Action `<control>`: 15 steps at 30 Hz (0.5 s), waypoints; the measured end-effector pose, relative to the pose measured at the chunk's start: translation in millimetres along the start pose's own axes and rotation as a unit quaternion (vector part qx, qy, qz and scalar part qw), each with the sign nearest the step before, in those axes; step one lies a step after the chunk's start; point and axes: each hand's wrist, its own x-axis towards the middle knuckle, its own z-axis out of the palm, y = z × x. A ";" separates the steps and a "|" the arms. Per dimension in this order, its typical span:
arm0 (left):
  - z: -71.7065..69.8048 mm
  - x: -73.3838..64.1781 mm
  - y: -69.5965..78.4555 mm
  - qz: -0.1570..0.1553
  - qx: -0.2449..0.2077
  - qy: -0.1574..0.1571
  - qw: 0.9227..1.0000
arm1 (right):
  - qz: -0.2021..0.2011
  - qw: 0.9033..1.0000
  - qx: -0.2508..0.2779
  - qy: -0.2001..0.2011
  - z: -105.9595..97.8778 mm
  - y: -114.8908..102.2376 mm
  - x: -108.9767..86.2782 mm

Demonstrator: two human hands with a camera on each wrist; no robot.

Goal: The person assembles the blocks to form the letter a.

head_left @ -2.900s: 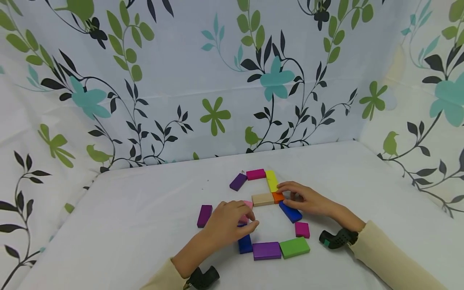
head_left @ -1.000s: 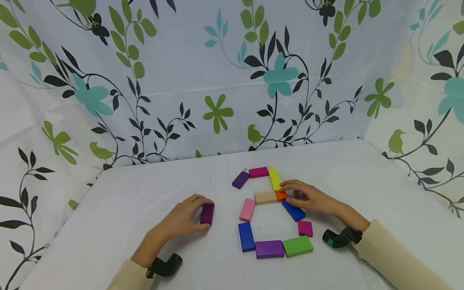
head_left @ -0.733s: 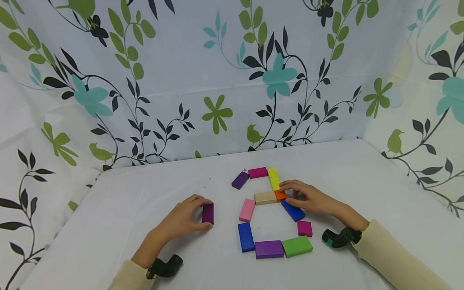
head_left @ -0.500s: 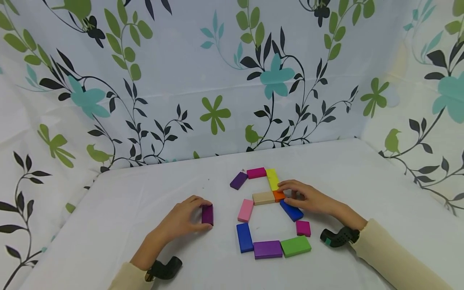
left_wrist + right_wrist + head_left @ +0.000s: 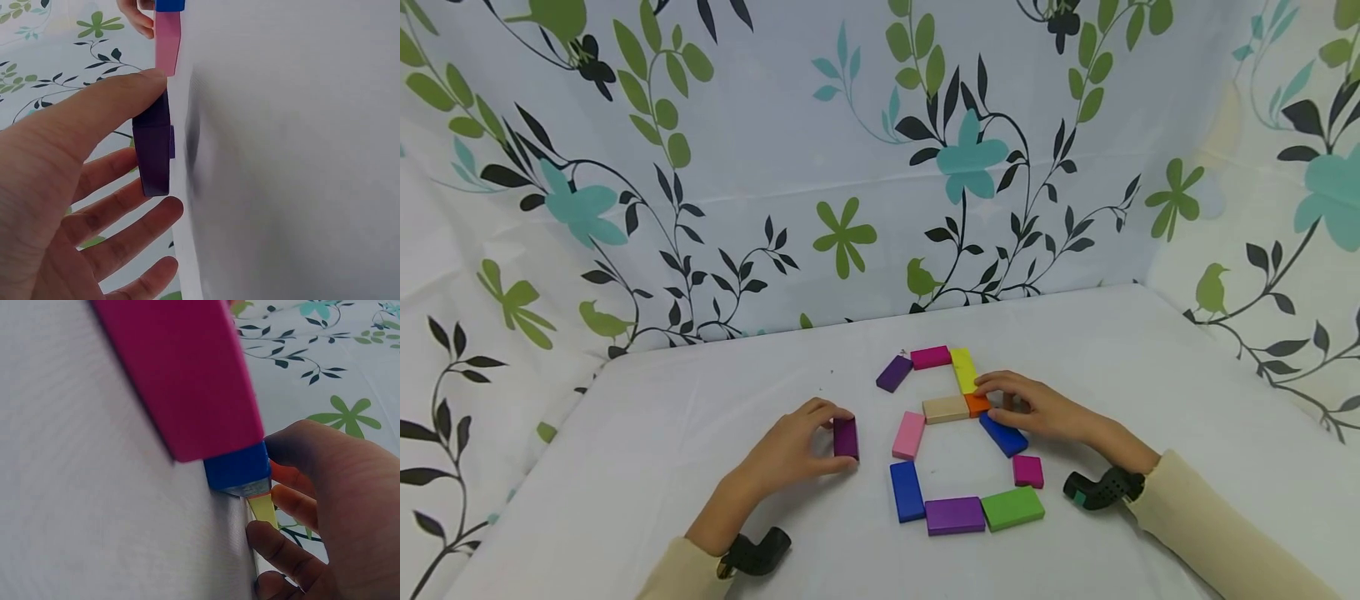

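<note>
My left hand pinches a dark purple block between thumb and fingertips, left of a row of coloured blocks. In the left wrist view the thumb lies along one end of this purple block, and the other fingers are spread behind it. My right hand rests relaxed at the figure's right side, its fingers at the orange block and the thumb by a blue block. A pink block and a beige block lie between the hands.
A yellow block, a magenta block and a purple block curve around the top. Below lie another blue block, a wide purple block, a green block and a small magenta block. Patterned cloth hangs behind.
The left hand left the pink block, reached left to the dark purple block and took hold of it. Now it has shifted slightly right with it. The right hand has stayed put.
</note>
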 end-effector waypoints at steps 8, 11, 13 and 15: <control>1.3 9.1 10.2 0.003 0.004 -0.010 1.000 | 0.013 1.000 0.000 -0.007 0.1 -0.5 0.9; 1.2 11.3 13.7 0.017 0.008 -0.013 1.000 | 0.021 1.000 -0.003 -0.009 0.2 0.1 1.5; 1.1 12.5 16.6 0.026 0.008 -0.015 0.999 | 0.026 1.000 -0.003 -0.011 0.0 0.3 1.6; 1.3 13.8 19.7 0.035 0.010 -0.018 0.999 | 0.027 1.000 0.001 -0.012 -0.2 -0.6 1.4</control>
